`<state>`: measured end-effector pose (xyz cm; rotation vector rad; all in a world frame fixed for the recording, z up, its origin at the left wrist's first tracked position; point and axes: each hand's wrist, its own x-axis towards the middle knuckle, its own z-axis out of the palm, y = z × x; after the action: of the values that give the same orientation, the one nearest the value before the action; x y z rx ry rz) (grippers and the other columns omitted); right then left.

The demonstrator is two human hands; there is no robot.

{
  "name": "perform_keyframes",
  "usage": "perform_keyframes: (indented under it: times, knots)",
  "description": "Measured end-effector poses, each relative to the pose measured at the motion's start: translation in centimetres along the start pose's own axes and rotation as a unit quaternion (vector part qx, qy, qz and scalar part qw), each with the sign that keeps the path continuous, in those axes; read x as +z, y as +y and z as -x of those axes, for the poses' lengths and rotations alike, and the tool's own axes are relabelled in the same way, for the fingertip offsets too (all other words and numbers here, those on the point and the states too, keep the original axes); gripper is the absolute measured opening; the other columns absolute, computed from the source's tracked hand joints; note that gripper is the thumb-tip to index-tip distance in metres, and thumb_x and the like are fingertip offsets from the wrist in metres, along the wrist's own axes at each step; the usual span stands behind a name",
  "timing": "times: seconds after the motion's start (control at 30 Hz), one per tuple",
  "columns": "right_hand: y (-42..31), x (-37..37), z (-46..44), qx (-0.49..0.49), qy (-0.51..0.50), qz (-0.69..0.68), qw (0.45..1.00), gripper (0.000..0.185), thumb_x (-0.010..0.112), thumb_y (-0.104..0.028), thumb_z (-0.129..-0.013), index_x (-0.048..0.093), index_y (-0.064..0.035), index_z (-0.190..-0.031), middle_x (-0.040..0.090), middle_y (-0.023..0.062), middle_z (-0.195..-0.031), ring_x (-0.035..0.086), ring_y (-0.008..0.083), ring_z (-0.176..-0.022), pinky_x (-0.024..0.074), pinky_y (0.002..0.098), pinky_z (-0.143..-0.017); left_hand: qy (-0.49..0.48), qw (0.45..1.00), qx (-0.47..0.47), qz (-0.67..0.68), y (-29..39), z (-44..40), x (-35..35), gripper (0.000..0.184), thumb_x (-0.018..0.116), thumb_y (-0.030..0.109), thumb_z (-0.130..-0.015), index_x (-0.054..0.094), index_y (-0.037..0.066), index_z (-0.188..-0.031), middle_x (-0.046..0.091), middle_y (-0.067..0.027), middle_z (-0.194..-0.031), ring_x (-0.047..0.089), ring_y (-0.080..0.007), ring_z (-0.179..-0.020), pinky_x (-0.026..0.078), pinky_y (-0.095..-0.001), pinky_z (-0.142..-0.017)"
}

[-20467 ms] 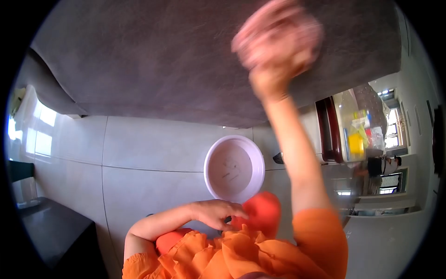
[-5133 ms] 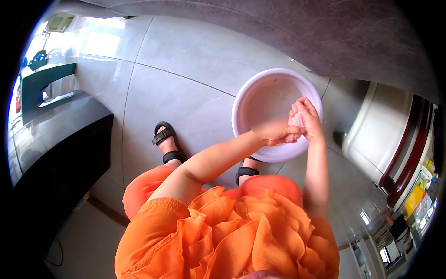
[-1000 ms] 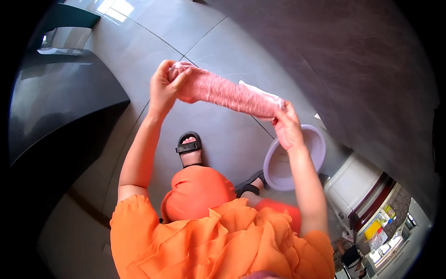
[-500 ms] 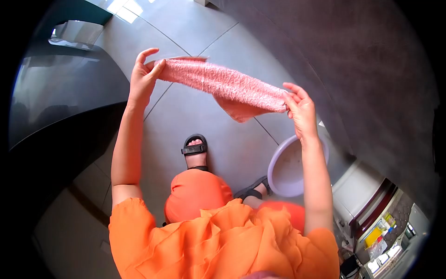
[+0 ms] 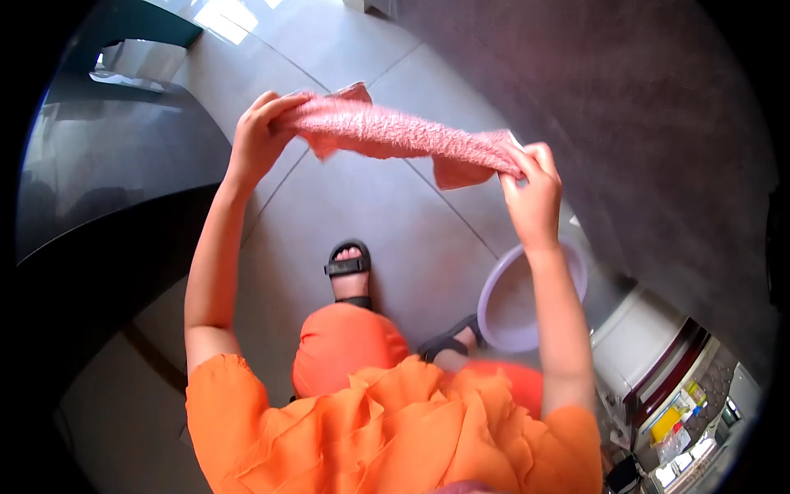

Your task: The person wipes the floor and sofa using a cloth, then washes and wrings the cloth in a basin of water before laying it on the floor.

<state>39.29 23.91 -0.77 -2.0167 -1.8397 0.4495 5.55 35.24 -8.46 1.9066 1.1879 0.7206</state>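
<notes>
A pink fluffy cloth [image 5: 395, 133] hangs stretched between my two hands, bunched lengthwise, with loose flaps dropping below it and one sticking up near its left end. My left hand [image 5: 265, 136] grips the left end, fingers closed round it. At the other end, my right hand [image 5: 533, 183] pinches the cloth between thumb and fingers. Below my right hand, a light purple basin [image 5: 504, 309] stands on the floor, partly covered from view by my right forearm.
A dark grey upholstered surface [image 5: 625, 123] runs along the upper right. At the left is a dark glossy table [image 5: 123, 156]. Grey floor tiles [image 5: 411, 214] lie under my sandalled feet. A white and dark red cabinet [image 5: 646, 346] is at the lower right, with colourful items beyond it.
The cloth was wrung over the basin earlier and then spread between both hands. Since half a second ago it has gathered narrower, its flaps have shifted, and my left fingers have closed further round it.
</notes>
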Motion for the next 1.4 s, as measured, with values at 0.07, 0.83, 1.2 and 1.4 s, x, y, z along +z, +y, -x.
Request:
perform_keyframes:
  times: [0.07, 0.83, 1.2, 1.4]
  knots:
    - [1.7, 0.5, -1.1, 0.015, -0.084, 0.050, 0.995, 0.026, 0.063, -0.003, -0.074, 0.067, -0.0076, -0.099, 0.057, 0.0108, -0.088, 0.059, 0.0291, -0.080, 0.0472, 0.0375, -0.071, -0.050, 0.997, 0.005, -0.058, -1.5, -1.7, 0.8, 0.024, 0.066, -0.001, -0.072, 0.068, 0.005, -0.095, 0.055, -0.0103, -0.080, 0.058, -0.0268, -0.075, 0.048, -0.0325, -0.070]
    - [10.1, 15.1, 15.1, 0.094, -0.400, 0.084, 0.908, 0.039, 0.071, -0.021, -0.076, 0.060, -0.0100, -0.112, 0.044, 0.0147, -0.131, 0.045, 0.0327, -0.117, 0.0405, 0.0417, -0.097, 0.066, 0.951, -0.290, -0.087, -15.7, 17.1, 14.8, 0.048, 0.077, 0.032, -0.070, 0.061, 0.002, -0.104, 0.054, -0.0147, -0.115, 0.057, -0.0273, -0.099, 0.047, -0.0368, -0.083]
    - [11.0, 11.5, 10.5, 0.075, -0.281, -0.033, 0.956, 0.030, 0.063, -0.018, -0.082, 0.059, -0.0068, -0.110, 0.058, 0.0132, -0.110, 0.056, 0.0323, -0.102, 0.0469, 0.0414, -0.085, 0.018, 0.962, -0.257, 0.085, -4.3, 3.0, 22.6, 0.026, 0.066, 0.019, -0.076, 0.055, 0.000, -0.092, 0.064, -0.0153, -0.080, 0.063, -0.0298, -0.072, 0.050, -0.0365, -0.065]
    - [14.2, 8.9, 11.4, 0.084, -0.316, -0.005, 0.945, 0.030, 0.062, -0.018, -0.083, 0.058, -0.0069, -0.111, 0.058, 0.0131, -0.109, 0.056, 0.0327, -0.102, 0.0465, 0.0419, -0.086, -0.015, 0.997, -0.069, -0.032, 5.0, -0.8, 26.7, 0.052, 0.068, 0.033, -0.079, 0.051, 0.001, -0.116, 0.052, -0.0197, -0.119, 0.052, -0.0316, -0.106, 0.043, -0.0399, -0.089]
